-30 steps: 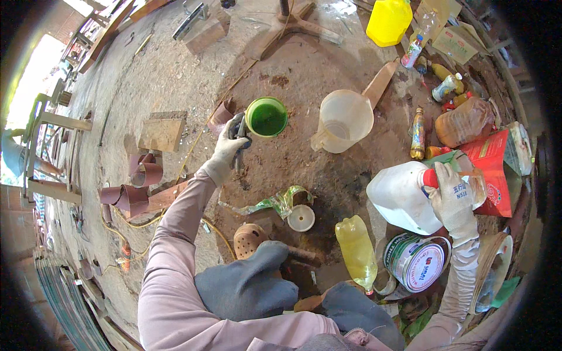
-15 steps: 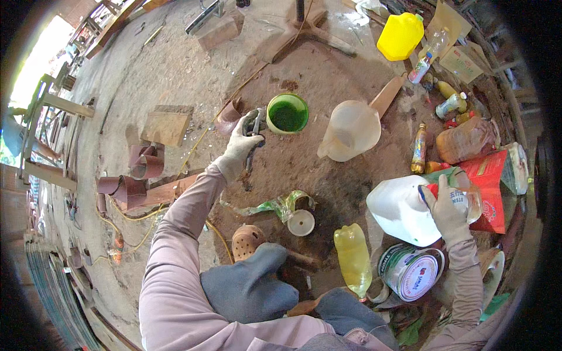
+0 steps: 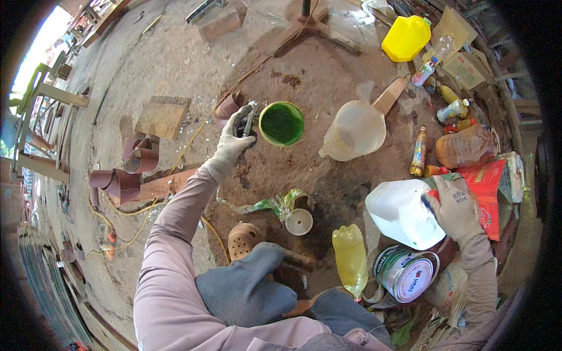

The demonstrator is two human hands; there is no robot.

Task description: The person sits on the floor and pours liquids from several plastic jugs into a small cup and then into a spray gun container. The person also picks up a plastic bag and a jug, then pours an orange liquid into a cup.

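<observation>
My left hand (image 3: 230, 140), in a pale glove with a dark palm, is closed around a grey metal pliers-like tool (image 3: 249, 121). Right beside the tool is a cup (image 3: 262, 133) with a yellowish rim and dark green liquid inside. I cannot make out whether the tool grips the cup's rim. On the right, my gloved right hand (image 3: 459, 212) has its fingers closed at the red cap (image 3: 432, 195) of a white plastic jug (image 3: 398, 210). The jug is tilted on its side, with its neck toward that hand.
A translucent funnel-like container (image 3: 356, 128) lies beside a wooden board (image 3: 391, 95). Close to my legs are a bottle of yellow liquid (image 3: 349, 257), a labelled tub (image 3: 391, 263) and a torn wrapper (image 3: 272, 205). Bottles and a yellow jug (image 3: 405, 40) stand far right; curled brown sheets (image 3: 140, 159) lie left.
My left hand and the green-filled cup have shifted slightly left, the cup also nearer me and its opening turned more toward view. My right hand has closed further over the jug's capped end.
</observation>
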